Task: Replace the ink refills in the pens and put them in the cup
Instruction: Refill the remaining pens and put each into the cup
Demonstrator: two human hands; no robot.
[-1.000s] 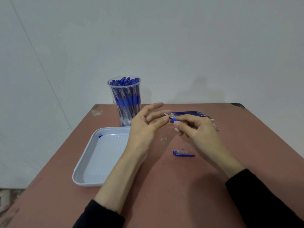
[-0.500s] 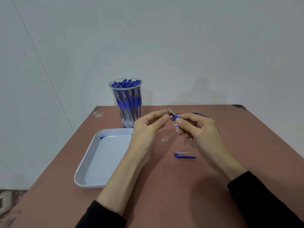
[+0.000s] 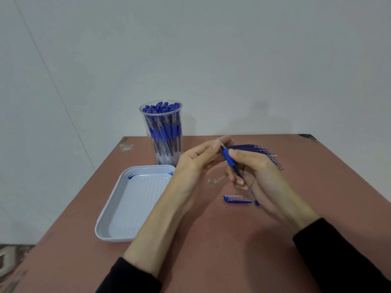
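Head camera, looking down over the person's forearms: both hands were raised a little above the reddish-brown table [image 3: 211,240] and met around one pen [image 3: 229,160]. The right hand [image 3: 264,176] was wrapped round the barrel, thumb pressed on the blue rubber grip and the other fingers curled beneath, so that the pen slanted with its point up and away and its blue tail end poking out below the palm. The left hand [image 3: 190,166] reached in from the other side, thumb and forefinger pinched at the pen's metal tip, the remaining fingers loosely bent behind them. Directly under the right hand, on the table, lay a blue pen cap [image 3: 236,199] on its side. A small clear scrap [image 3: 212,181] sat on the table between the two hands; I could not tell what it was. Past the right hand a row of blue refills [image 3: 262,150] lay side by side, fanned out, their tips pointing right. The clear cup [image 3: 163,160] stood upright at the far left of the table, close to the back edge, packed with blue pens [image 3: 164,127]. Just in front of it, to the left of the left forearm, sat a pale blue-grey tray [image 3: 135,204] with a ridged floor. Black sleeves [image 3: 342,261] covered both arms near the bottom edge.
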